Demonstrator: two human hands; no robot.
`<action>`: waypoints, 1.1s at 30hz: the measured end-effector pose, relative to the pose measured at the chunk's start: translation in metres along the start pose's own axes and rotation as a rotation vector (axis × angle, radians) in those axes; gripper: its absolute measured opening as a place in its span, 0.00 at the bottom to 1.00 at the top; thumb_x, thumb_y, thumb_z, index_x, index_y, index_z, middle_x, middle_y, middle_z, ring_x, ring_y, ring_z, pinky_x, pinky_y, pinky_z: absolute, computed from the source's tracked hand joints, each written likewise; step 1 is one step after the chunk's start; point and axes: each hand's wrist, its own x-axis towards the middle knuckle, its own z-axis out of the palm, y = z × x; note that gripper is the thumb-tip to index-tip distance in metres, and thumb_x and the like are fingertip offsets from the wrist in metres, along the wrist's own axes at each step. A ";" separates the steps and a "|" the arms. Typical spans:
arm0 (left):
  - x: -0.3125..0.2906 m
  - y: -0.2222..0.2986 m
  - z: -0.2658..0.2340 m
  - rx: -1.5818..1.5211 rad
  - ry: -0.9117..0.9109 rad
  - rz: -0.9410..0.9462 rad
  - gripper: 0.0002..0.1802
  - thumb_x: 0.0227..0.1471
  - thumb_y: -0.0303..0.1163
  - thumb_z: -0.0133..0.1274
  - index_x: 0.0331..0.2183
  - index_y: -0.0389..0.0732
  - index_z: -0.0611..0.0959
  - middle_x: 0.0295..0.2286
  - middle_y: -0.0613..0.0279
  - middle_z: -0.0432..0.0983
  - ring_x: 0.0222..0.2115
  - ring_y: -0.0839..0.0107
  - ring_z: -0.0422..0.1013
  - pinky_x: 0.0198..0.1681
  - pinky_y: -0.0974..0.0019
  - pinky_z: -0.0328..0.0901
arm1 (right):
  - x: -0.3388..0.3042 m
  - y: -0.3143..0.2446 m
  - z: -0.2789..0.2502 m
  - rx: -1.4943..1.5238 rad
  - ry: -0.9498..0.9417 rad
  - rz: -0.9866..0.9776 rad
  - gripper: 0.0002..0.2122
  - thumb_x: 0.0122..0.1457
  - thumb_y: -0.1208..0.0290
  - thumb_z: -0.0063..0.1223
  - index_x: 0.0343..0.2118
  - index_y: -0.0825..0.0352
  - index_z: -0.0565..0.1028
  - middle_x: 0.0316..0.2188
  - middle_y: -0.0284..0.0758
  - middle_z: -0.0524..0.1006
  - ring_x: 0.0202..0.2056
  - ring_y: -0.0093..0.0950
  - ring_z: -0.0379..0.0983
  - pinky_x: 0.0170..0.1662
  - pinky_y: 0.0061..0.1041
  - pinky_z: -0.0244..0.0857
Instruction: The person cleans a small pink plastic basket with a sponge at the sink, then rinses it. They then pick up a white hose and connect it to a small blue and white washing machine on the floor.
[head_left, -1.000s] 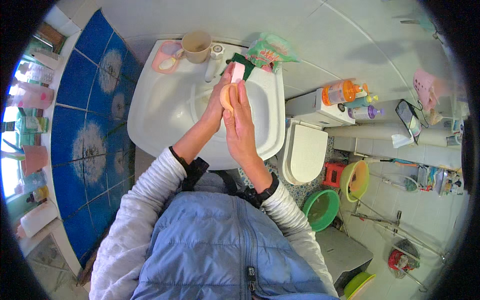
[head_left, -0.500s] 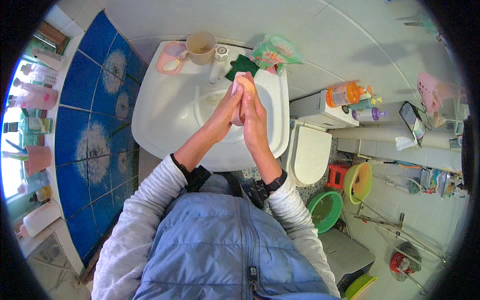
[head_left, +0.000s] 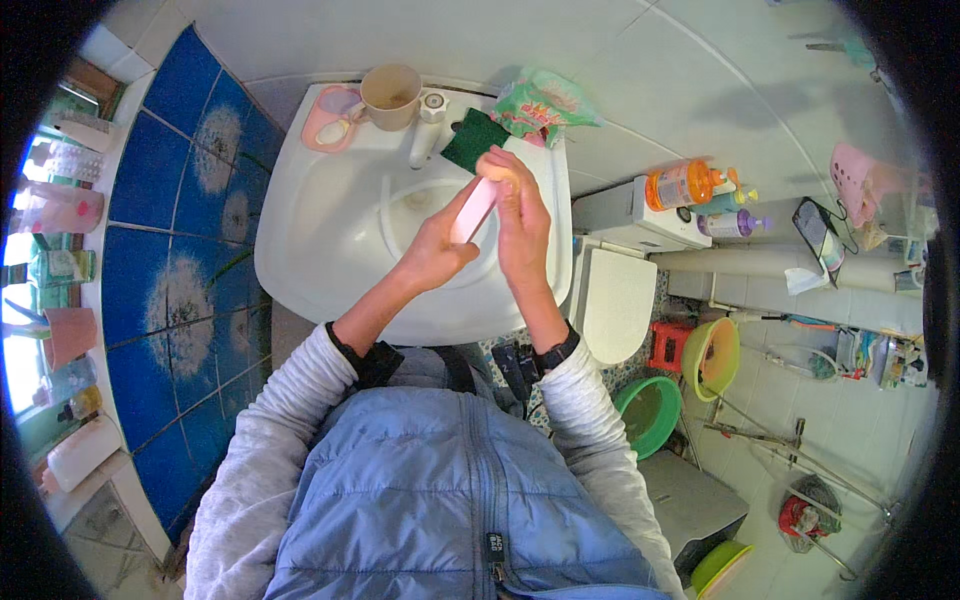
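Note:
A flat pink rectangular block is tilted over the white sink. My left hand is closed around its lower left side. My right hand is closed at the upper end, holding a small peach-orange piece against the block; it looks soft, but I cannot tell its kind. Just beyond the hands, a dark green scouring pad lies on the sink's back ledge. Part of the block is hidden by my fingers.
The tap stands at the back of the sink, beside a beige cup and a pink soap dish. A green plastic packet sits behind the pad. Right of the sink are a toilet and an orange pump bottle.
My hands have come apart a little, and the pink block has turned so that its flat face shows. The left hand has shifted down and left along it.

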 end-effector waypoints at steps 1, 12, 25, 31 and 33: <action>0.000 0.000 -0.001 0.022 -0.033 -0.067 0.46 0.35 0.17 0.46 0.61 0.39 0.58 0.52 0.54 0.65 0.54 0.68 0.60 0.56 0.69 0.55 | -0.002 0.000 0.001 -0.126 0.006 -0.096 0.14 0.66 0.66 0.38 0.43 0.67 0.75 0.49 0.38 0.72 0.52 0.31 0.66 0.56 0.29 0.57; 0.015 0.026 -0.011 -0.661 0.103 -0.081 0.36 0.35 0.18 0.44 0.53 0.36 0.67 0.43 0.59 0.72 0.43 0.69 0.71 0.46 0.66 0.67 | -0.021 -0.002 0.015 0.441 0.198 0.465 0.20 0.68 0.59 0.35 0.53 0.70 0.68 0.46 0.34 0.73 0.46 0.22 0.68 0.50 0.21 0.61; 0.020 0.004 -0.021 -0.856 0.175 -0.146 0.29 0.61 0.54 0.36 0.53 0.42 0.69 0.45 0.57 0.72 0.44 0.64 0.71 0.47 0.59 0.67 | -0.022 -0.026 0.002 -0.297 -0.305 -0.248 0.13 0.50 0.76 0.54 0.40 0.68 0.76 0.43 0.39 0.74 0.47 0.39 0.69 0.49 0.34 0.62; 0.009 0.013 0.000 -0.878 0.201 -0.305 0.28 0.61 0.53 0.37 0.52 0.42 0.70 0.44 0.62 0.72 0.42 0.70 0.71 0.44 0.61 0.67 | -0.008 -0.014 0.001 -0.368 -0.117 -0.222 0.13 0.49 0.82 0.52 0.40 0.67 0.77 0.43 0.38 0.75 0.46 0.39 0.70 0.49 0.32 0.64; 0.019 0.016 -0.007 -0.843 0.244 -0.166 0.28 0.61 0.53 0.37 0.52 0.42 0.70 0.43 0.62 0.72 0.41 0.71 0.71 0.43 0.62 0.67 | -0.023 -0.013 0.008 -0.275 -0.139 -0.216 0.11 0.53 0.79 0.51 0.41 0.66 0.77 0.42 0.38 0.75 0.44 0.37 0.71 0.49 0.30 0.64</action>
